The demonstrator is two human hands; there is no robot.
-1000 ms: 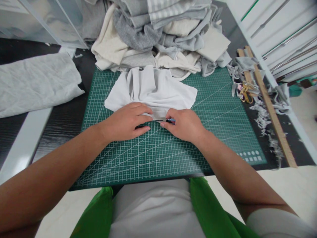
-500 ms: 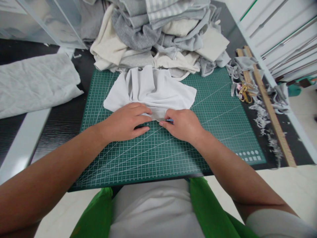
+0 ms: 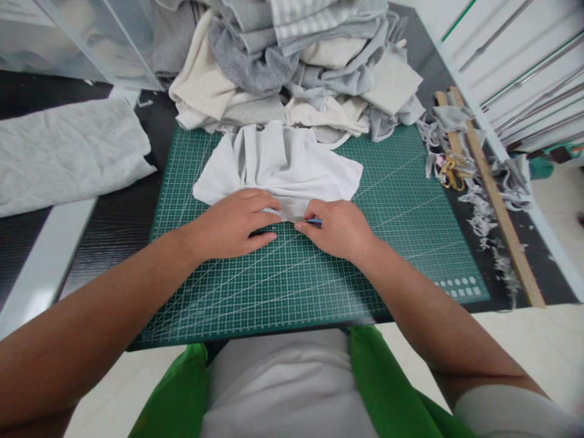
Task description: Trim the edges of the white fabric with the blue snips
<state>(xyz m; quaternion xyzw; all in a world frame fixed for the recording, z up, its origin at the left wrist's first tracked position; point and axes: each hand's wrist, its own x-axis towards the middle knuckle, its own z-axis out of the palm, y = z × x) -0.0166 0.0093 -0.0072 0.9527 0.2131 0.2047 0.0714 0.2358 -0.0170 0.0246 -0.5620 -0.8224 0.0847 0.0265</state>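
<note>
A white piece of cloth point(image 3: 301, 155), bunched into folds at its upper side, lies on the green cutting mat point(image 3: 274, 292). My left hand point(image 3: 239, 224) rests on the cloth's near edge, its fingers stretched out and slightly apart. Just to the right, my right hand point(image 3: 340, 226) pinches a small blue-handled tool point(image 3: 314, 222) between thumb and forefinger, pointing left at the cloth's near edge. Most of that tool is hidden inside the hand, so its exact kind cannot be made out.
A heap of grey and cream garments point(image 3: 292, 67) covers the mat's far edge. Folded grey cloth point(image 3: 68, 155) lies at left beside a clear plastic bin point(image 3: 100, 36). At right are wooden rulers point(image 3: 502, 213), gold-handled scissors point(image 3: 451, 173) and fabric scraps point(image 3: 481, 222).
Both hands stay almost in place at the cloth's near edge. The metal tip seen before at the blue tool's left end is now less visible.
</note>
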